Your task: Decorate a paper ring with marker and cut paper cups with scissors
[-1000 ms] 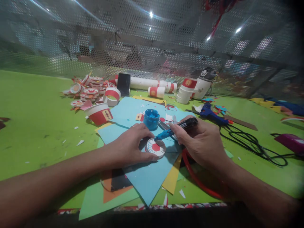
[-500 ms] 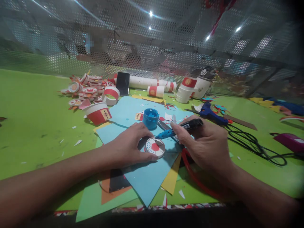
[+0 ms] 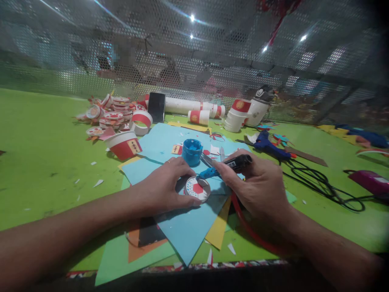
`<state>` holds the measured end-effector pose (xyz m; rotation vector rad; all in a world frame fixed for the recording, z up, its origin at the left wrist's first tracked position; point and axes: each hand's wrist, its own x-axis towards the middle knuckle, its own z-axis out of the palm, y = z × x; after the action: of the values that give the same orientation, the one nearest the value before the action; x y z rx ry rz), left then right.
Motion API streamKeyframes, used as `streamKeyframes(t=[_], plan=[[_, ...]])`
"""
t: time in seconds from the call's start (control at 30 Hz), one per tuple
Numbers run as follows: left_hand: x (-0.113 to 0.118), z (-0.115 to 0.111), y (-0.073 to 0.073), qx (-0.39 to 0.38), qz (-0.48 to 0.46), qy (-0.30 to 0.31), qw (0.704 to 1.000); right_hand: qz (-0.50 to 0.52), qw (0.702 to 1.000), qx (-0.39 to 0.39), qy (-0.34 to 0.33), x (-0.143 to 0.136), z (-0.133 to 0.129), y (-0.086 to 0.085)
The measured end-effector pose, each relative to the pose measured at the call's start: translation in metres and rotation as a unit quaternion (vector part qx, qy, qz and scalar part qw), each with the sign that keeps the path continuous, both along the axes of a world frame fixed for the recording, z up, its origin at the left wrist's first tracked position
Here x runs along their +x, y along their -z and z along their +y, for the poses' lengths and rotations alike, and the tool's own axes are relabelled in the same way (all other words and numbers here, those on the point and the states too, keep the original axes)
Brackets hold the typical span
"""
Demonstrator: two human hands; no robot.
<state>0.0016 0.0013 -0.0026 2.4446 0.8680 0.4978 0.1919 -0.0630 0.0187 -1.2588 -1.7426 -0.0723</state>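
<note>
While the right grip point(image 3: 253, 184) clamps the pen point(image 3: 210, 172), tip at the far edge of the disc point(image 3: 198, 189), the left grip point(image 3: 167, 182) pinches its rim over blue paper point(image 3: 184, 231). Marking the disc seems the step in hand; the next stroke likely calls for steadiness. Beyond, the green bench point(image 3: 54, 182) carries scraps point(image 3: 98, 183), cups point(image 3: 240, 106) and a glue gun point(image 3: 269, 146) before a mesh screen point(image 3: 194, 61).

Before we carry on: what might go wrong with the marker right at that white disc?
1. The marker in the right hand is blue around its front end, so it might smudge the disc if that blue is wet.
2. The left hand grips the disc by its edge; a slip could spoil a stroke.
3. The blue pot stands just beyond the disc and might get knocked.
</note>
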Motion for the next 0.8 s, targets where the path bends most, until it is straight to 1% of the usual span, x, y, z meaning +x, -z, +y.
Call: streamKeyframes(t=[0.1, 0.23, 0.33, 0.47, 0.57, 0.7, 0.8], plan=[[0.0001, -0.0003, -0.0001, -0.005, -0.005, 0.002, 1.0, -0.027, 1.0, 0.001, -0.005, 0.0014, -0.0002, -0.0004], [0.0002, 0.0007, 0.0012, 0.002, -0.005, 0.001, 1.0, -0.07, 0.997, -0.006, -0.041, 0.0016, -0.0025, -0.0034], [0.0007, 0.0017, 0.0023, 0.006, -0.001, 0.0, 1.0, -0.079, 0.995, -0.022, -0.058, 0.0016, -0.0032, -0.005], [0.0011, 0.0021, 0.0025, 0.006, -0.005, 0.005, 1.0, -0.062, 0.997, -0.024, -0.038, 0.0044, -0.0014, -0.0026], [0.0003, 0.0017, 0.0017, 0.003, -0.007, 0.003, 1.0, -0.033, 0.999, 0.003, -0.021, 0.005, -0.0012, -0.0013], [-0.0007, 0.0012, 0.0014, -0.004, -0.011, 0.008, 1.0, 0.02, 0.999, 0.046, -0.002, 0.0006, -0.0047, -0.0054], [-0.0006, 0.0015, 0.0024, -0.002, -0.019, 0.006, 1.0, 0.012, 0.998, 0.054, 0.003, -0.002, -0.0077, -0.0088]])
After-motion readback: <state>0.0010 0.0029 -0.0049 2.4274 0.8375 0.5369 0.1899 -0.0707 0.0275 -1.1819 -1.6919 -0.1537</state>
